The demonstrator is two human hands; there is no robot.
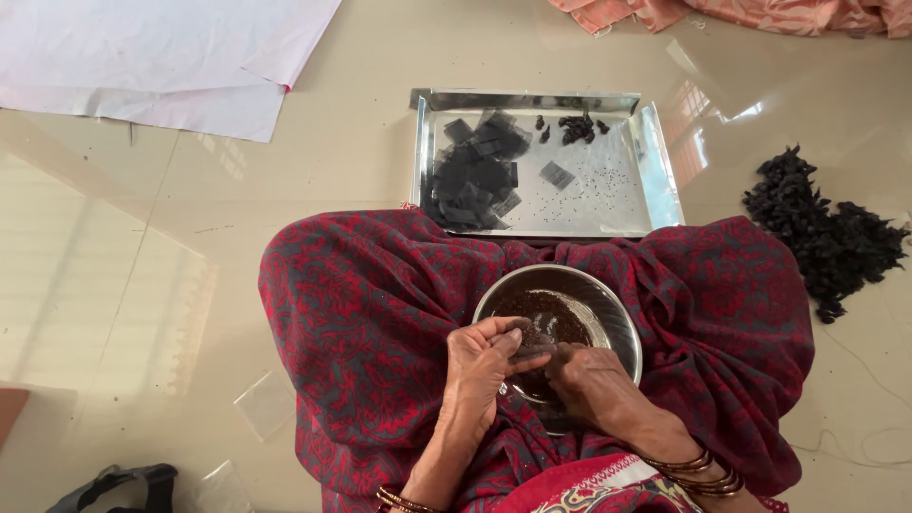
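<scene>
Here, left hand (484,366) & right hand (591,380) pinch small dark mesh square (534,344) over steel bowl (617,318).

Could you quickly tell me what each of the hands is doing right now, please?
Left hand: closed, pinching a small dark piece over the steel bowl.
Right hand: closed on the same piece.

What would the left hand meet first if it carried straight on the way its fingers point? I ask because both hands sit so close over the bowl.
Probably the right hand: the left hand points right across the steel bowl, fingertips nearly touching.
</scene>
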